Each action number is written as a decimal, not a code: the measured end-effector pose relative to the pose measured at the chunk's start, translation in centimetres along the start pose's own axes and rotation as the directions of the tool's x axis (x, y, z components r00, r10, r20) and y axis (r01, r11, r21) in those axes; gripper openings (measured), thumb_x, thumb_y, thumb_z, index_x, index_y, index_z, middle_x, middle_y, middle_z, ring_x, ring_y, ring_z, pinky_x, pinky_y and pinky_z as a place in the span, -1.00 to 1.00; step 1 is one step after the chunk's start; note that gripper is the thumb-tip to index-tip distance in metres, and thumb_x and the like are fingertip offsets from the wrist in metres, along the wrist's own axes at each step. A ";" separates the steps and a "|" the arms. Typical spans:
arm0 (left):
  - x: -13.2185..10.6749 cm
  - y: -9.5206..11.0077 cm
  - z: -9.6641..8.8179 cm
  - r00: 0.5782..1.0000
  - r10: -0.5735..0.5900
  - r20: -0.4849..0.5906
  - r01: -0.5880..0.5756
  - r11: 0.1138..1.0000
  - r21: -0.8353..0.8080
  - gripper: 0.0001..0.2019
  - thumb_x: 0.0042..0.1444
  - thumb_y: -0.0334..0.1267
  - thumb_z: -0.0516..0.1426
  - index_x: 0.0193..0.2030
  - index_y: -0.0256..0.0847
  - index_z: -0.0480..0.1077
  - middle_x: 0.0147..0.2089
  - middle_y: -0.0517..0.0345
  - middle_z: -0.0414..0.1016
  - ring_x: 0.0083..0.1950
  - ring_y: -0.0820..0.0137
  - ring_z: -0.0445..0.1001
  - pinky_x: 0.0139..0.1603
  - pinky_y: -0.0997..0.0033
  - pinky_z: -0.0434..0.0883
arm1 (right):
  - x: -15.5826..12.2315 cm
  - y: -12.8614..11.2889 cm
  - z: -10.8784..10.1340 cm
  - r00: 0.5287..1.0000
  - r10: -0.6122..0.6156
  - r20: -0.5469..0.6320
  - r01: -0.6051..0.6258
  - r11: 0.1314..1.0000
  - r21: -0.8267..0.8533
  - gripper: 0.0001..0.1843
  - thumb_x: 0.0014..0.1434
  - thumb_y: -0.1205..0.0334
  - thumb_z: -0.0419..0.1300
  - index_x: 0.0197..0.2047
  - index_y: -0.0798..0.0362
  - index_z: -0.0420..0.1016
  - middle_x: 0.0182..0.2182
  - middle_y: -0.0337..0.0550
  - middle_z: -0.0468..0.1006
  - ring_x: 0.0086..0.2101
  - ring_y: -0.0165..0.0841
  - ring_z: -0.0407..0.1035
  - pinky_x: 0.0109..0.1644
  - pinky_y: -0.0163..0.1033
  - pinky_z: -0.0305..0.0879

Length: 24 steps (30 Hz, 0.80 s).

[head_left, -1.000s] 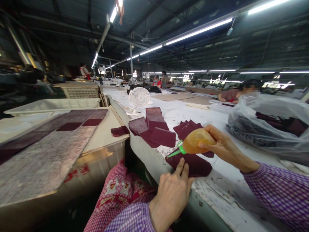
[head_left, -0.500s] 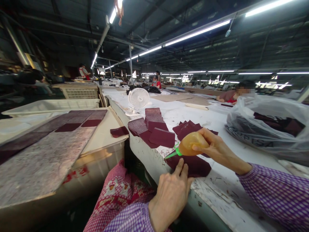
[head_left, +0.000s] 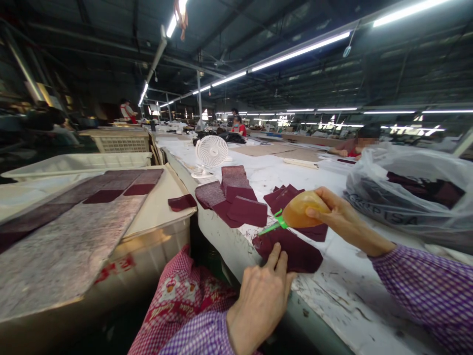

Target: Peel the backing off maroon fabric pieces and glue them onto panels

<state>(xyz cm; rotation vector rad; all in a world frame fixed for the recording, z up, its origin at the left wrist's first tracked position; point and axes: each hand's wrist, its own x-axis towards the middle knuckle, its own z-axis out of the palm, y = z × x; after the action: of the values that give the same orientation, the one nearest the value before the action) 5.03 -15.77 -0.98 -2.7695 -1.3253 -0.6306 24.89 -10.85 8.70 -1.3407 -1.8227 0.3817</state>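
In my right hand (head_left: 340, 219) is a squeeze glue bottle (head_left: 301, 209), full of amber liquid, its green nozzle pointing down to the left. The nozzle tip is just over the far left corner of a dark maroon fabric piece (head_left: 301, 254); whether it touches I cannot tell. My left hand (head_left: 262, 293) rests at the table's edge with its fingers stretched out on the near side of that piece. Beyond the bottle lies a fanned set of maroon pieces (head_left: 283, 195), partly hidden by it. Another overlapping pile of maroon pieces (head_left: 247, 211) lies further left.
A small white fan (head_left: 212, 150) stands on the white table (head_left: 258, 170). At right sits a clear plastic bag (head_left: 406, 192) holding dark material. Left of the table, a pale bin (head_left: 158, 246) bears a board with grey-maroon sheets (head_left: 84, 231). A co-worker (head_left: 360, 140) leans over the table further back.
My right hand has moved the glue bottle slightly right and up, drawing the nozzle along the piece's far left corner. My left hand stays in place.
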 end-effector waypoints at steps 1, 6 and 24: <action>0.0 0.0 0.0 1.000 0.002 0.000 -0.002 1.000 0.002 -0.56 0.29 -0.11 -0.11 0.25 -0.21 0.16 0.30 -0.10 0.15 -0.13 0.26 0.54 -0.31 0.30 0.53 | 0.0 0.0 0.1 0.999 0.006 0.046 -0.007 1.000 0.019 -0.57 -0.03 -0.16 0.23 -0.34 0.03 0.30 -0.48 -0.26 0.37 -0.48 -0.39 0.27 -0.49 -0.32 0.25; 0.1 0.0 -0.2 1.000 -0.001 0.003 0.001 1.000 -0.001 -0.57 0.29 -0.12 -0.10 0.24 -0.20 0.17 0.29 -0.12 0.17 -0.16 0.29 0.55 -0.30 0.34 0.52 | -0.1 0.4 0.2 0.998 0.025 -0.060 -0.030 0.996 -0.081 -0.61 -0.02 -0.11 0.25 -0.34 0.02 0.29 -0.51 -0.28 0.35 -0.50 -0.41 0.22 -0.50 -0.33 0.20; 0.1 0.1 -0.3 1.000 -0.015 0.025 0.015 1.000 -0.005 -0.57 0.29 -0.12 -0.11 0.24 -0.20 0.16 0.29 -0.13 0.17 -0.16 0.27 0.55 -0.29 0.33 0.52 | 0.2 0.7 -0.7 0.995 0.063 0.081 -0.056 0.995 -0.086 -0.56 -0.02 -0.19 0.20 -0.34 0.04 0.30 -0.52 -0.27 0.34 -0.50 -0.40 0.23 -0.51 -0.32 0.17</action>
<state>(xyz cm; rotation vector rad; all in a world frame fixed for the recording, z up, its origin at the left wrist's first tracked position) 5.05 -15.78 -0.66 -2.7833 -1.3519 -0.6019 25.86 -10.54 8.82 -1.4588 -1.8887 0.4033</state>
